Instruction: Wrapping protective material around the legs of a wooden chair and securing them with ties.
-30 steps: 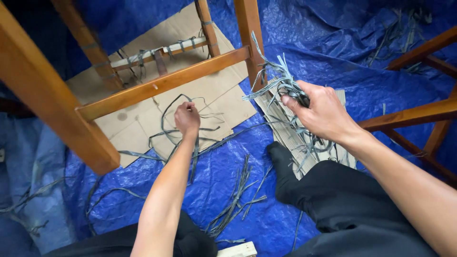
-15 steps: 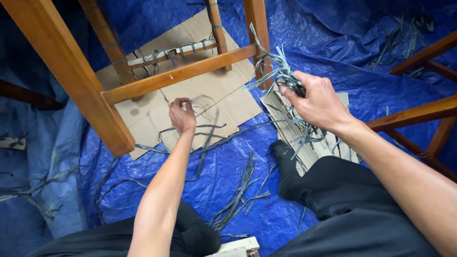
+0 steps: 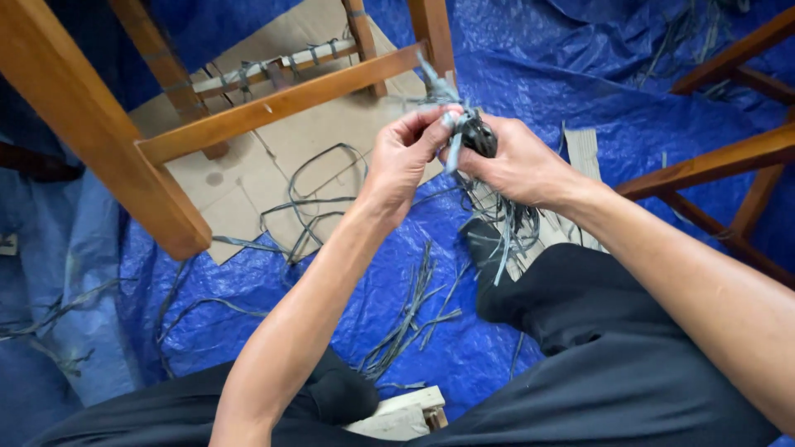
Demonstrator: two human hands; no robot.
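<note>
Hands meet: the left hand (image 3: 403,159) pinches grey strands (image 3: 497,223) bunched beside a dark tool (image 3: 479,136) gripped in the right hand (image 3: 517,165).

Everything is lying around the flattened brown cardboard sheet (image 3: 248,186). The slanted wooden chair frame (image 3: 273,103) is standing on it and over it. Loose grey cord loops (image 3: 319,199) are trailing across it onto the crinkled blue plastic tarp (image 3: 580,74) beneath — cut grey cord scraps (image 3: 414,310) are lying nearer the person, and a second wooden chair frame (image 3: 729,165) is standing well to its right.

Wooden chair frame (image 3: 273,103) over cardboard (image 3: 248,182) (flattened), blue tarp (image 3: 646,91) beneath.
</note>
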